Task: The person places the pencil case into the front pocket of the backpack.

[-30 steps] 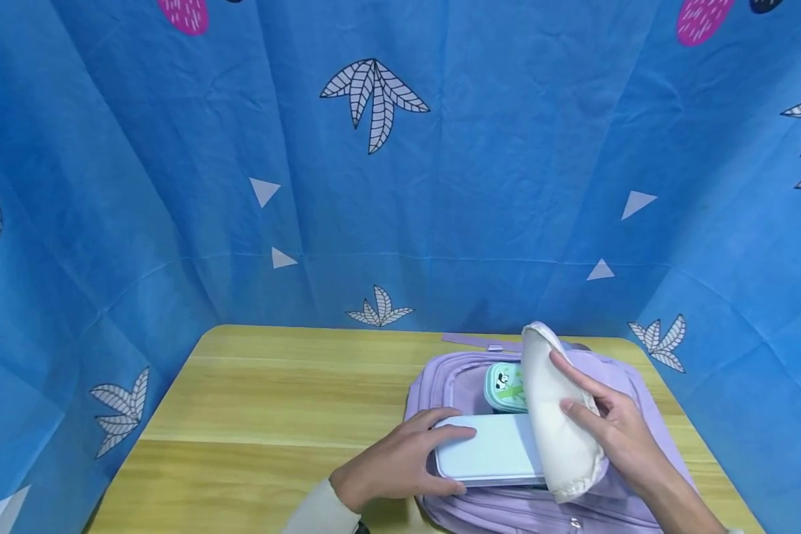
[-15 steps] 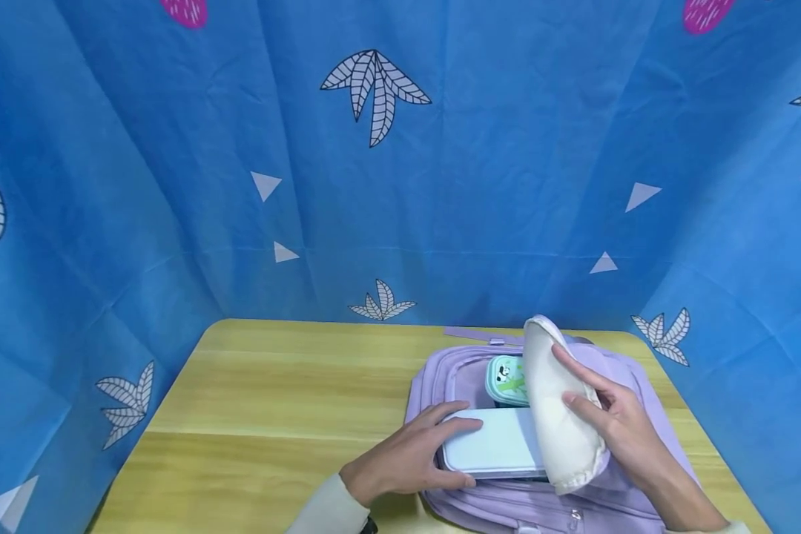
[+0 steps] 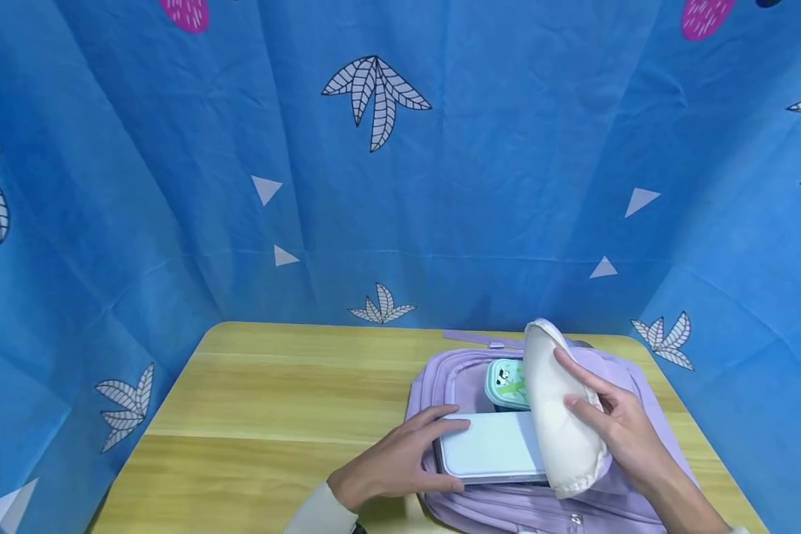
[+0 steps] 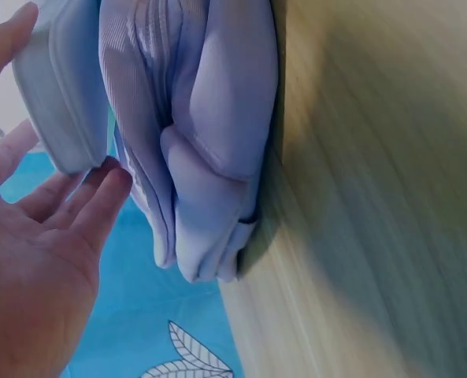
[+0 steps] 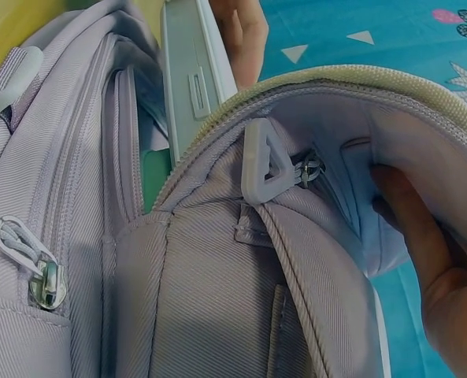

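A lavender backpack (image 3: 434, 378) lies on the table, its front flap (image 3: 561, 423) folded up so the cream lining shows. My right hand (image 3: 621, 423) holds this flap, thumb on the lining and the other fingers behind it. A pale blue-white box-shaped case (image 3: 490, 445), like a pencil case, lies level over the pocket opening, its right end hidden by the flap. My left hand (image 3: 407, 452) grips its left end, thumb at the near edge and fingers at the far side. Behind the case sits a small mint-green box (image 3: 507, 382) with a panda on its lid.
Wooden table (image 3: 260, 400) stretches left of the backpack. A purple strap (image 3: 467, 339) trails at the far edge of the table. Blue patterned curtain (image 3: 400, 185) hangs around the back and sides. A zipper pull (image 5: 48, 283) hangs on the backpack in the right wrist view.
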Action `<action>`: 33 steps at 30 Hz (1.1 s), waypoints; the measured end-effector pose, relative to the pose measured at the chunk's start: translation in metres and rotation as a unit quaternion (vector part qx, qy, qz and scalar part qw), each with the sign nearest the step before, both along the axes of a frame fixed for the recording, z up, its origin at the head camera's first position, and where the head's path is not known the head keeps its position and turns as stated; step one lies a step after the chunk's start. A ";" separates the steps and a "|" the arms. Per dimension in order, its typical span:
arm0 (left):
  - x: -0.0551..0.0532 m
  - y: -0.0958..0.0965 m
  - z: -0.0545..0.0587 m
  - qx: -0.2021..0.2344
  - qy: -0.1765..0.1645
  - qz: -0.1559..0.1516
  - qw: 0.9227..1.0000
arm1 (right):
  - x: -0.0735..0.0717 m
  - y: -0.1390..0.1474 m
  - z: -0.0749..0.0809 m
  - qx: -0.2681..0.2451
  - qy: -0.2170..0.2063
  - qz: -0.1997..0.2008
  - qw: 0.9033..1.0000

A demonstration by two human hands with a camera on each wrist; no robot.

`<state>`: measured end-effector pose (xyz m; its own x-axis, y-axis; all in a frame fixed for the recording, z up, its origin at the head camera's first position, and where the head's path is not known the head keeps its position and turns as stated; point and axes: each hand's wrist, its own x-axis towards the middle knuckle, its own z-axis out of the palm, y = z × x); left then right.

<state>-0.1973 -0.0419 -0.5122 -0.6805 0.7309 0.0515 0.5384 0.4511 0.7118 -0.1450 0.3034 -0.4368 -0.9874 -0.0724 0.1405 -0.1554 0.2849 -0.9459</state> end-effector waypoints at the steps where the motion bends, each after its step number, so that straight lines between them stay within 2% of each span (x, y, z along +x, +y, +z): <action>1: 0.000 -0.001 0.000 0.000 0.001 0.002 1.000 | 0.000 0.000 0.000 0.003 -0.001 -0.002 1.000; 8: 0.001 -0.008 -0.004 0.002 0.016 0.001 1.000 | 0.002 0.001 -0.003 -0.003 -0.006 0.000 1.000; 11: 0.002 -0.010 -0.002 0.006 0.009 0.010 1.000 | 0.002 0.001 -0.003 -0.008 -0.005 0.004 1.000; 17: 0.000 -0.015 -0.003 0.027 0.015 0.029 0.999 | -0.002 0.000 0.000 -0.003 -0.004 0.003 1.000; 33: -0.001 -0.019 -0.006 0.013 0.021 0.072 0.997 | -0.002 0.001 -0.001 -0.017 -0.004 0.007 1.000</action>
<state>-0.1982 -0.0609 -0.5183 -0.7746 0.6243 0.1007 0.4998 0.5070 0.7023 -0.1471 0.3041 -0.4383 -0.9875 -0.0807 0.1353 -0.1514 0.2499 -0.9564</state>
